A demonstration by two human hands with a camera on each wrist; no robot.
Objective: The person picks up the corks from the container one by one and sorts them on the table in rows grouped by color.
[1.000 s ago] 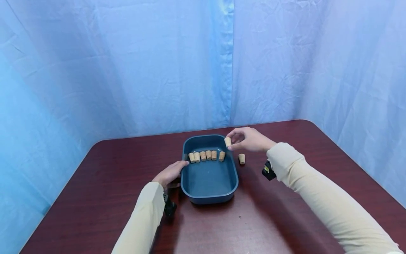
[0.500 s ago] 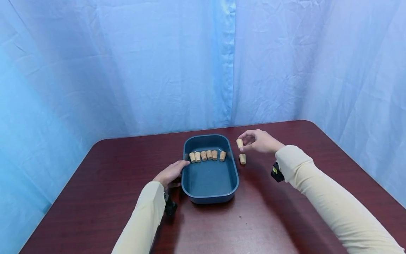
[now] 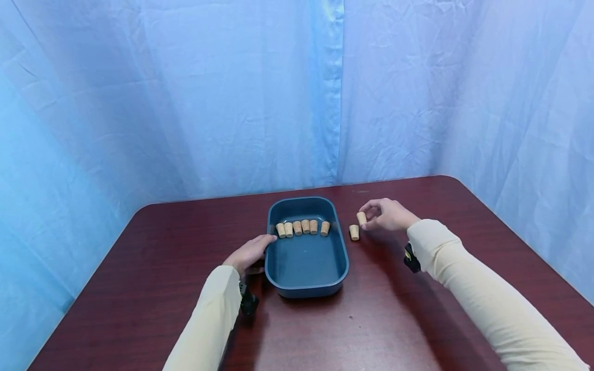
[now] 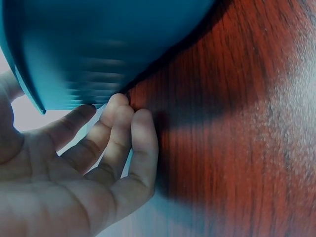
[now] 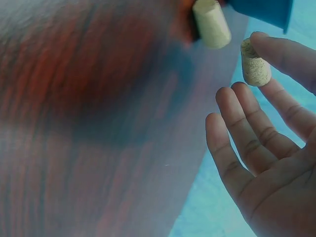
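Note:
My right hand [image 3: 389,214] pinches a tapered cork stopper [image 3: 362,218] between thumb and index finger, just right of the bin. In the right wrist view the pinched cork [image 5: 256,63] stands upright while the other fingers spread below it. Another cork [image 3: 355,232] rests on the table between this hand and the bin. My left hand [image 3: 250,253] holds the left wall of a dark blue rectangular bin [image 3: 344,252]. The left wrist view has its fingers against the ribbed outer wall [image 4: 106,64]. Inside the bin, several corks [image 3: 297,228] line up across the far part.
The bin stands on a dark red wood-grain table [image 3: 185,247] with rounded far corners. Pale blue curtains [image 3: 232,103] hang behind the table and along both sides. A small black camera is strapped at each wrist.
My right hand has carried the pinched cork from over the bin's right rim out to the right, then lower beside the loose cork. The left hand and bin stay put.

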